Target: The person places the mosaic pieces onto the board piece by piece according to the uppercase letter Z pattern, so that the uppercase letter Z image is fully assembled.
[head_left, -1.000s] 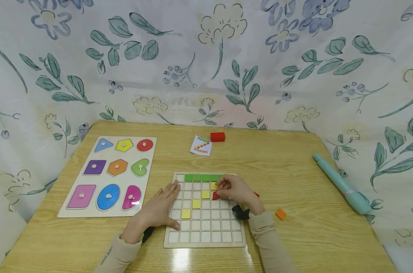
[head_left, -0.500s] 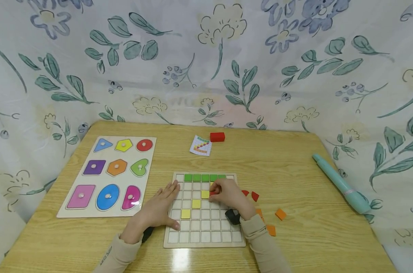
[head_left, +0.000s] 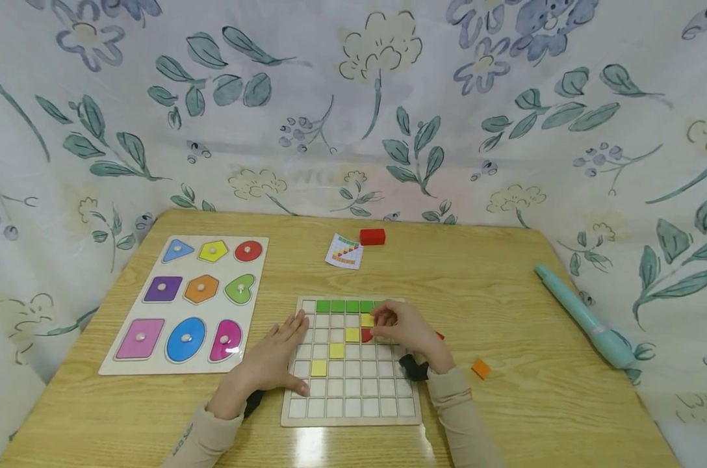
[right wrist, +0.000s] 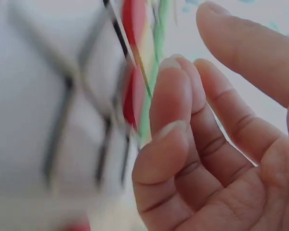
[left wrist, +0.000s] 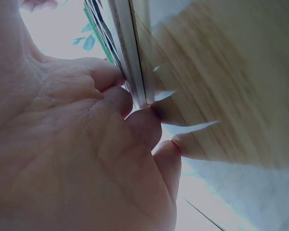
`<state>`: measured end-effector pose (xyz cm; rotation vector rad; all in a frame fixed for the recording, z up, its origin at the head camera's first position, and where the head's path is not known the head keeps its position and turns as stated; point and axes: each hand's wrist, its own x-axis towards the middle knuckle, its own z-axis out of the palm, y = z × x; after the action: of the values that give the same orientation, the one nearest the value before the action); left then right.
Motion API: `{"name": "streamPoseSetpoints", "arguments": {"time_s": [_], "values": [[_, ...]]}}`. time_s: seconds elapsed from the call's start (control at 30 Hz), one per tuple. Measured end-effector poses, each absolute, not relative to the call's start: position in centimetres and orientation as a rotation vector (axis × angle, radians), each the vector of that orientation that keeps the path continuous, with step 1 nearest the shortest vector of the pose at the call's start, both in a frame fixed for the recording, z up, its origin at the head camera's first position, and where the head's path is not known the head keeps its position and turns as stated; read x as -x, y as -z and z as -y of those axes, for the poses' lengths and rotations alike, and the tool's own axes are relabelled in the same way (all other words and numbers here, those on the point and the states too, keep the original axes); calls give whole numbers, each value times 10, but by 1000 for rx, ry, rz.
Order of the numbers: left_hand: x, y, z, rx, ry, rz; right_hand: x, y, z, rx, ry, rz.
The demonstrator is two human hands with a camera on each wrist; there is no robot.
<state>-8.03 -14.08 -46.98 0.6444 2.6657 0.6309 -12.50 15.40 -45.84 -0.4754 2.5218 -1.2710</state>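
A wooden grid board [head_left: 351, 408] lies on the table, with green squares [head_left: 338, 306] in its top row and yellow squares [head_left: 336, 351] running diagonally. My left hand [head_left: 269, 356] rests on the board's left edge, fingers straight and thumb spread onto the lower left; the left wrist view shows its fingertips against the edge. A red piece with a rounded side [head_left: 366, 335] sits right of a yellow square. Beside it hovers my right hand [head_left: 409, 331], fingers loosely bent. In the right wrist view nothing shows between its fingers, and two red pieces [right wrist: 131, 101] stand on the board.
Left of the board lies a shape puzzle [head_left: 175, 299] with knobbed pieces. Behind are a pattern card [head_left: 344, 252] and a red block [head_left: 373, 236]. An orange square [head_left: 481, 368] lies to the right, and a teal pen-shaped object [head_left: 587, 318] near the right edge.
My right hand has moved left over the red piece, then back right, away from it. The red piece now shows a rounded side instead of a point. My left hand has stayed put.
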Motion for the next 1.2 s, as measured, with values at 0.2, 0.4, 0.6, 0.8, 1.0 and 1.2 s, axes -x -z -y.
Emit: {"name": "streamPoseSetpoints", "arguments": {"time_s": [0.2,0.4,0.6,0.8,1.0,1.2], "values": [[80,469,140,-651,-623,-2662,123,459,-199,313,1290,-2616],[81,467,139,-643,-618,-2654,116,466,-229,283,1167,-2658],[82,469,139,-631,-622,-2659,115,467,-231,314,1111,-2666],[82,471,139,-634,-621,-2661,116,470,-230,322,1131,-2690],[81,472,138,-637,-622,-2662,117,472,-228,286,1167,-2726],[80,473,139,-635,-616,-2667,118,468,-217,258,1243,-2679]]}}
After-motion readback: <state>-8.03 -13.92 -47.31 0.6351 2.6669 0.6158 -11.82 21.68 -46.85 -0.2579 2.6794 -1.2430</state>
